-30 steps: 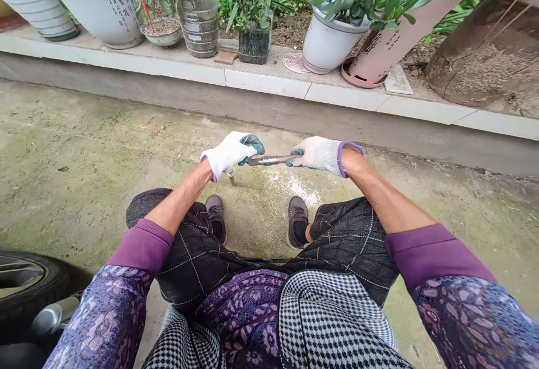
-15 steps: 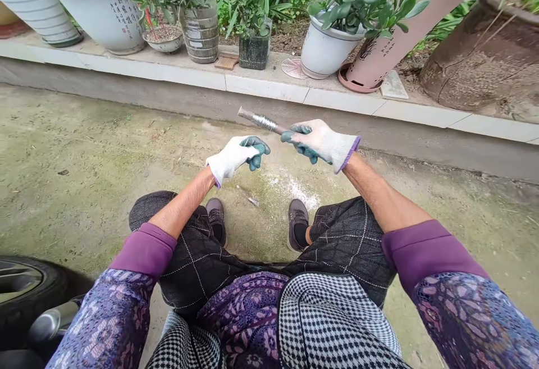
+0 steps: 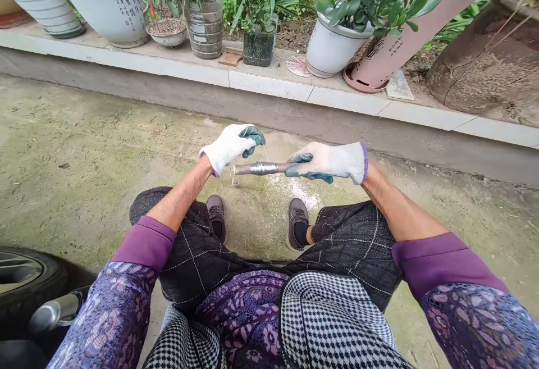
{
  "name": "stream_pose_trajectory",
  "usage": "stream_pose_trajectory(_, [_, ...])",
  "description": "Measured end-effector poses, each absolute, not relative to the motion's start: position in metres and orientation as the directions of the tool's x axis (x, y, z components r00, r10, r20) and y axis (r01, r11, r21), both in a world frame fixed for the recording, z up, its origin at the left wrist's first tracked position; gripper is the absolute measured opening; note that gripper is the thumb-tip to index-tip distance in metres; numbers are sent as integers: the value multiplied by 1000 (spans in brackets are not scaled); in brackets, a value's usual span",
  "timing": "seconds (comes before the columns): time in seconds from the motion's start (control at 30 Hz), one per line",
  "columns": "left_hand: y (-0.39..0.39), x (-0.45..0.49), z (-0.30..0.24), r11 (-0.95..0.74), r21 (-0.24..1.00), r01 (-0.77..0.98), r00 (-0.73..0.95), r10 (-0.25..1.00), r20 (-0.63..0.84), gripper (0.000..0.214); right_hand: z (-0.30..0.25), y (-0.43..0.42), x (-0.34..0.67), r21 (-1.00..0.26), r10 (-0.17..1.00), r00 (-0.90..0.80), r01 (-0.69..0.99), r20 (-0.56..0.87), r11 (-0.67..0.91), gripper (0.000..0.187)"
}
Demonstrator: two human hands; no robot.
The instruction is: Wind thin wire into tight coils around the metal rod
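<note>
My right hand (image 3: 328, 162), in a white glove with a dark green palm, is closed around one end of a dull brownish rod (image 3: 241, 170). The rod lies nearly level and points left. Shiny silvery wire (image 3: 264, 168) is wound around its middle. A thin strand of it rises to the fingertips of my left hand (image 3: 231, 145), gloved the same way, pinched closed just above the rod. Below the rod's left end a small pale curl (image 3: 235, 181) shows, too faint to name for sure.
White powder (image 3: 301, 194) is scattered on the mossy concrete floor between my shoes (image 3: 298, 214). Ahead runs a low tiled ledge (image 3: 269, 86) with several potted plants, a white pot (image 3: 332, 49) among them. At the lower left are a tire (image 3: 25, 285) and a metal pipe (image 3: 54, 313).
My right hand has brought the rod down and turned it from slanting to nearly level. My left hand has shifted slightly left and up, now above the rod.
</note>
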State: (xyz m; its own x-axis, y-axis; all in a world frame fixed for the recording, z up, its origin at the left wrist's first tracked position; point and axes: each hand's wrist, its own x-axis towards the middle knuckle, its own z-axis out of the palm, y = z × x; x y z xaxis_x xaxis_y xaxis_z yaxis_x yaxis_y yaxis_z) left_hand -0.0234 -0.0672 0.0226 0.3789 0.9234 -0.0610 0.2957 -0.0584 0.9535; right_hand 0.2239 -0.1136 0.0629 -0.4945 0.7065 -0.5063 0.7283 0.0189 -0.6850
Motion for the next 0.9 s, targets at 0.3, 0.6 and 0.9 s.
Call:
stream_pose_trajectory(0.3, [-77, -16, 17, 9, 949, 314, 382, 914, -135, 9, 30, -84, 219, -167, 911, -279, 957, -302, 238, 33])
stream_pose_trajectory(0.6, [-78, -14, 20, 92, 985, 148, 425, 893, -148, 13, 48, -79, 226, -701, 989, -68, 712, -134, -46, 40])
stream_pose_trajectory(0.9, [-71, -17, 15, -68, 931, 359, 328, 943, -57, 15, 66, -103, 211, -875, 835, -426, 467, -349, -127, 50])
